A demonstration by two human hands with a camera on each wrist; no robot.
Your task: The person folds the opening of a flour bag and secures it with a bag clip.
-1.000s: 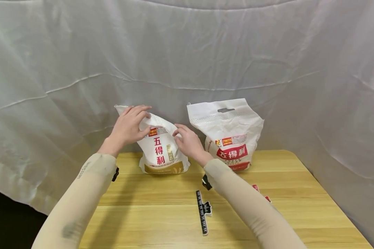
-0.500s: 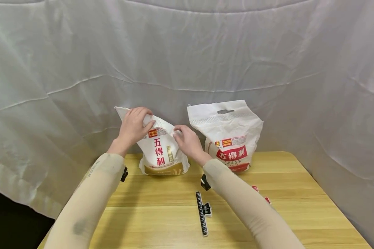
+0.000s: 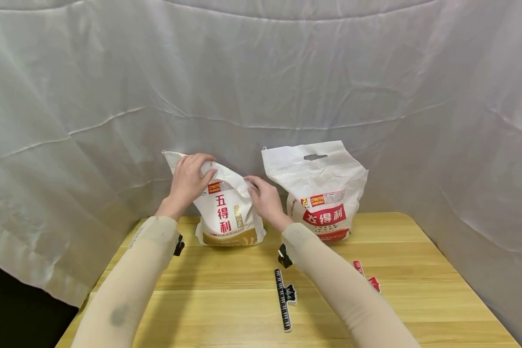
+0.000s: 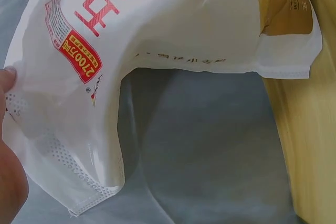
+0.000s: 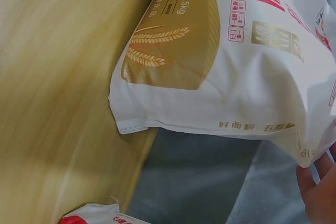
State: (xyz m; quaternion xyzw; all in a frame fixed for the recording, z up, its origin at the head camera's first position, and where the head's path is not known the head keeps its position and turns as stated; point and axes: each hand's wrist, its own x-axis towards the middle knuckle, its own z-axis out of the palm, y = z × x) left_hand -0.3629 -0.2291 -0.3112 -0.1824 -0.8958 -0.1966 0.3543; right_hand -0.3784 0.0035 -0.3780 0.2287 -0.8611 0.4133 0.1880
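Observation:
A white flour bag (image 3: 222, 212) with red lettering and a gold lower panel stands at the back of the table. My left hand (image 3: 189, 179) grips its top edge, thumb in front and fingers over the back. At the upper right corner, my right hand (image 3: 265, 200) pinches the plastic between thumb and fingers. The top slopes down from left to right and is partly folded. In the left wrist view the perforated top band (image 4: 68, 161) hangs bent; the right wrist view shows the fingers (image 5: 307, 182) at the bag's corner.
A second flour bag (image 3: 324, 212) with a red label and a handle hole stands upright on the right. A black piano-key clip (image 3: 282, 299) and a red clip (image 3: 374, 284), partly behind the right sleeve, lie on the wooden table (image 3: 417, 290). Grey cloth (image 3: 261, 72) hangs behind.
My left hand has shifted slightly right along the bag's top, its forearm swinging inward. My right hand stays at the corner, where the plastic now folds over a little more.

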